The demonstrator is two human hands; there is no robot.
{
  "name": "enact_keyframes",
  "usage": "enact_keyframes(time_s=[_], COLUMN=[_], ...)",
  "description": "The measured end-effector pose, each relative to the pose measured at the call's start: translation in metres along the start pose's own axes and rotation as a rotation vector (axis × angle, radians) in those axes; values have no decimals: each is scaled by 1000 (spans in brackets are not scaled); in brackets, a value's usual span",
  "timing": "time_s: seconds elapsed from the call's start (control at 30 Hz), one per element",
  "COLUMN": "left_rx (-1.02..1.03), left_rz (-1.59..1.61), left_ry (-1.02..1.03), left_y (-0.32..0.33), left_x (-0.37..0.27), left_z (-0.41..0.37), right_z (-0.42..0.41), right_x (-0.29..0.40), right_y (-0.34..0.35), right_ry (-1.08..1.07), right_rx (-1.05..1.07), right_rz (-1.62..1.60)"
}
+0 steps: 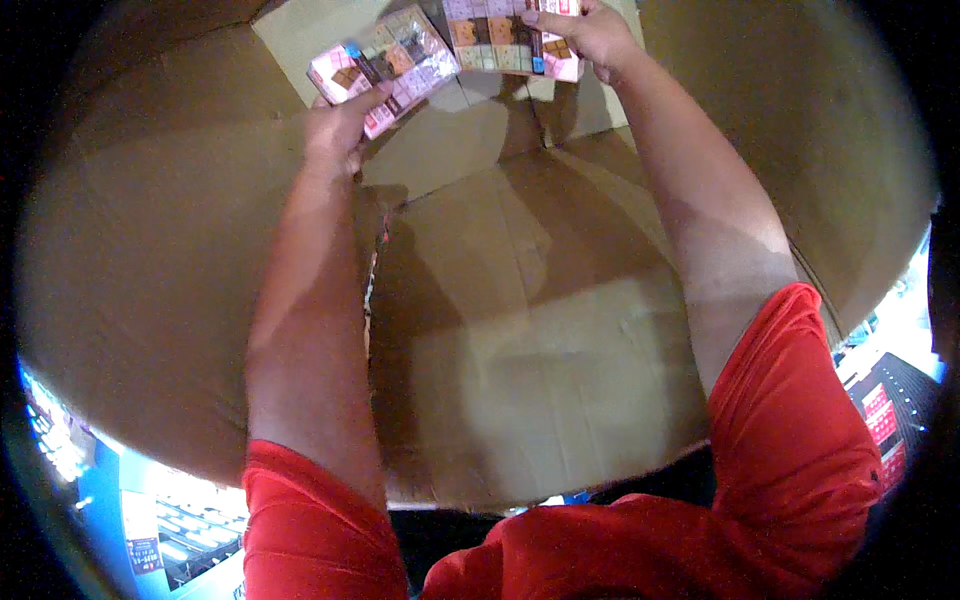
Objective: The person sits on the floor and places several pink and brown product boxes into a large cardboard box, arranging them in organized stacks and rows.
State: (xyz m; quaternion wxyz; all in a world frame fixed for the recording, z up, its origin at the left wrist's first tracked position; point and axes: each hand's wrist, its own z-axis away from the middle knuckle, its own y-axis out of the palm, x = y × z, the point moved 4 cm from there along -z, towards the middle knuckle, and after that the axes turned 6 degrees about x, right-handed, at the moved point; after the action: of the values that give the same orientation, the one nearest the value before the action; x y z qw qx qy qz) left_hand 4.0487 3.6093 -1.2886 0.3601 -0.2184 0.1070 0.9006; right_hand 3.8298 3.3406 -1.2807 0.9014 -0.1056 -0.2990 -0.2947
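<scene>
Both my arms reach forward into a large cardboard box (525, 247). My left hand (337, 131) grips a pink printed pack (401, 64) with a chocolate-bar pattern and a shiny wrap; it is tilted, its near end lower. A similar pink pack (502, 34) is in my right hand (600, 37), thumb on top, and the frame's top edge cuts off its far part. The two packs lie close side by side, their inner edges almost meeting. Under them is a paler cardboard panel (450, 120). My fingers beneath the packs are mostly hidden.
Tall brown cardboard walls rise at the left (150, 247) and right (787, 112). A narrow gap (370, 289) runs along a fold beside my left forearm. Beyond the near rim, bright shelving (195, 532) shows at lower left and red printed items (881, 420) at lower right.
</scene>
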Motion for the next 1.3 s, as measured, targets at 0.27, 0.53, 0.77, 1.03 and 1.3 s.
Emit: enact_keyframes(time_s=[0.27,0.53,0.77,1.03,1.3], left_rx=[265,188,250,322,-57], left_rz=[195,85,426,454,-310], left_ry=[34,68,143,-293,75], left_y=[74,67,67,71,61], left_x=[-111,-92,10,196,224], left_z=[133,389,583,526,380], right_z=[110,336,490,493,394], right_x=[118,135,131,-48,-141], right_y=[-23,47,100,114,114], right_ry=[222,-34,86,302,96], right_rx=[276,452,757,513,135], right_rz=[-401,-547,-387,-12,67])
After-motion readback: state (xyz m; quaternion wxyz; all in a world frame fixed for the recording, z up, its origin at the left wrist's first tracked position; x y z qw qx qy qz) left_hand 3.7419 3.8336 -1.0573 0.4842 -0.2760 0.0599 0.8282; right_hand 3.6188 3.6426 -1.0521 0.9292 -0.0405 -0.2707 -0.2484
